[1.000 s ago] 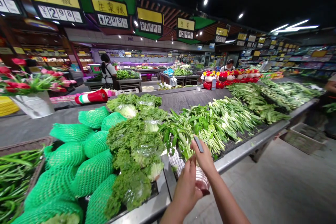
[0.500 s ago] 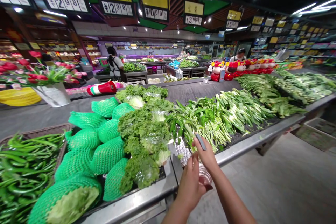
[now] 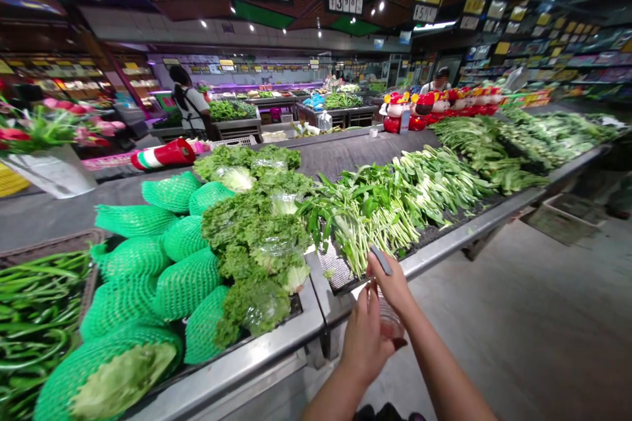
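Observation:
My left hand (image 3: 363,342) and my right hand (image 3: 392,286) are close together at the low centre of the view, just past the stall's steel rim (image 3: 444,247). Between them is a piece of clear plastic (image 3: 390,319), probably a bag, pinched by my left hand. My right fingertips hold a small grey strip (image 3: 380,260). Nearest the hands lie bunched leafy greens (image 3: 365,223) on a perforated metal tray (image 3: 336,268). To their left are plastic-wrapped curly lettuce (image 3: 251,237) and heads in green netting (image 3: 185,283).
Green beans (image 3: 39,316) fill a basket at far left. Farther along the stall are more greens (image 3: 494,145) and a red-and-white roll (image 3: 162,154). A person in white (image 3: 190,102) stands at the back, another (image 3: 439,82) behind red figurines. A crate (image 3: 557,220) sits on the floor at right.
The view has tilted down, so the stall and signs sit higher in the picture. My hands stay together near the steel rim, and more of the clear plastic shows.

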The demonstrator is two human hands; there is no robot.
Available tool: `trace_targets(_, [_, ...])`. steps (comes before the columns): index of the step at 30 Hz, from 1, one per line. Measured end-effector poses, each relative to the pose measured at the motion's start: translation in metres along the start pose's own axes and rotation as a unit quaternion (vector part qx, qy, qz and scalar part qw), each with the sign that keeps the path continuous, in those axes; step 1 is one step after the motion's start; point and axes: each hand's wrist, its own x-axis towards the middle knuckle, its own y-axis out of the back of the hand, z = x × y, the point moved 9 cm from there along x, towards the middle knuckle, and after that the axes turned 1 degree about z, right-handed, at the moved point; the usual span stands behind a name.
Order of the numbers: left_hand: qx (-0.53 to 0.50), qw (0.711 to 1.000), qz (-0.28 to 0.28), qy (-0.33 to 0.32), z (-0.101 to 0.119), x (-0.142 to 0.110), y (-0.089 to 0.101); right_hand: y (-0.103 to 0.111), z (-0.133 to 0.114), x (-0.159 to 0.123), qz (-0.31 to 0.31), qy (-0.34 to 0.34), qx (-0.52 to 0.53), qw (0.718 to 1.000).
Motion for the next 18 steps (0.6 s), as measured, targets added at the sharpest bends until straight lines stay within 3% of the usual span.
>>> trace_targets(6, [-0.027, 0.999, -0.033, -0.012, 0.005, -0.003, -0.016, 0.013, 0.019, -0.008, 0.018, -0.022, -0.007, 1.0])
trace_targets(13, [-0.065, 0.996, -0.062, 0.022, -0.003, -0.018, -0.041, 0.005, 0.047, -0.027, -0.011, -0.055, -0.031, 0.998])
trace_targets(18, [-0.069, 0.993, -0.088, 0.025, -0.003, -0.019, -0.051, 0.013, 0.064, -0.034, 0.02, -0.084, -0.032, 0.996])
